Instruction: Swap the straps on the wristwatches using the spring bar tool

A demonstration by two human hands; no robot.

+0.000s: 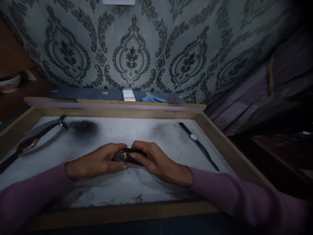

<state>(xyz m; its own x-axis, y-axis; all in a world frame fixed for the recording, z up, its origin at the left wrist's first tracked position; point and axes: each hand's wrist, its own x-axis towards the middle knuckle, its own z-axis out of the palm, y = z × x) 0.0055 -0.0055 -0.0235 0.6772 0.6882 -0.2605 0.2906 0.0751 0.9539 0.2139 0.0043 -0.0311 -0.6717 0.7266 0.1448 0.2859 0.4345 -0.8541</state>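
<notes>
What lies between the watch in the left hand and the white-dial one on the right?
Head view: right hand first, right beside the held watch; then bare, smudged white tray floor up to the white-dial watch.

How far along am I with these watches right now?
Looks done, perhaps: the slim watch on the right, with both strap halves attached. In hand: the left hand holds a watch while the right hand grips a dark strip. Possibly left: the brown-strapped watch, lying untouched; its status isn't clear.
</notes>
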